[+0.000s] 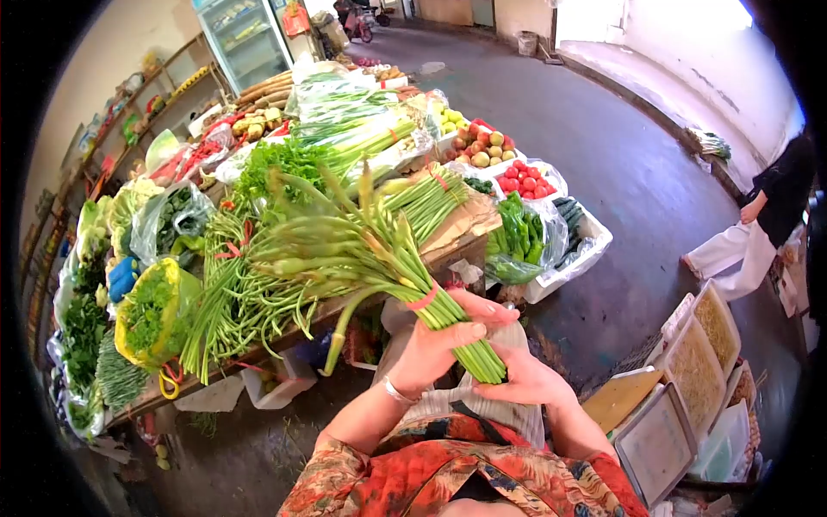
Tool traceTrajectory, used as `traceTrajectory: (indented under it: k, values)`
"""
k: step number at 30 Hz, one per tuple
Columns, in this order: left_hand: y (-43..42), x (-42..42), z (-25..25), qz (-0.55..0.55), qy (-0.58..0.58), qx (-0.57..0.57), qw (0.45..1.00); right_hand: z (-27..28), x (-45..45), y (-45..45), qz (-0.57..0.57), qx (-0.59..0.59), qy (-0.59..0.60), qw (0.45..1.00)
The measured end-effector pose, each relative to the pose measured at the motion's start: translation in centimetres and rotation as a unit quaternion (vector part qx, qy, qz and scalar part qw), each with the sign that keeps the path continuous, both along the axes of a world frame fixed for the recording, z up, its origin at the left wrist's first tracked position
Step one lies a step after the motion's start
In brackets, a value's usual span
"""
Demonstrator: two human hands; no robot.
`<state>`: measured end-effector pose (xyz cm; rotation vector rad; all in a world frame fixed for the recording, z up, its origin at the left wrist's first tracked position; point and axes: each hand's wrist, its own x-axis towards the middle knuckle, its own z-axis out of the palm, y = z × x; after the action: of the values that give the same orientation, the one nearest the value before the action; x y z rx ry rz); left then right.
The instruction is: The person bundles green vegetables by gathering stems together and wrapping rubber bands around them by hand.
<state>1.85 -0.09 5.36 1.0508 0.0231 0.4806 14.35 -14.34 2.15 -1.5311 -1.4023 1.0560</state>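
Left hand [428, 351] clamped garlic scapes [455, 323] below the red band [422, 300], apparently for a tight bundle. Right hand [527, 376] gripped near their cut ends [488, 370], likely for evenness.

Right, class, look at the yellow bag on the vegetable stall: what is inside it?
Green leaves show through the open mouth of the yellow bag. What lies beneath the top leaves cannot be seen; they and the bag's sides cover it.

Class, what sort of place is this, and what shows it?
Probably a greengrocer's shop or market stall: vegetables piled on a long table, tomatoes beside them, and a glass-fronted fridge behind.
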Motion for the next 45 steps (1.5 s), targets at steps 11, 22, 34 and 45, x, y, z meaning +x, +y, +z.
traceTrajectory:
  k: [11, 22, 34, 45]
  values:
    - [1.4, -0.4, 1.0, 0.072, -0.052, -0.175, 0.980, -4.0, 2.2, -3.2, 0.027, -0.057, 0.101, 0.993]
    - [-1.0, 0.0, 1.8, -0.015, -0.132, -0.049, 0.990, -4.2, 1.1, -3.3, 0.051, 0.075, 0.166, 0.982]
    - [-2.4, 1.3, -1.0, -0.057, -0.053, -0.124, 0.989, -4.7, 1.3, -3.7, -0.009, 0.167, 0.206, 0.964]
    - [-6.4, 2.5, 1.1, 0.018, -0.090, 0.073, 0.993, -4.2, -1.6, -2.4, -0.254, 0.256, -0.055, 0.931]
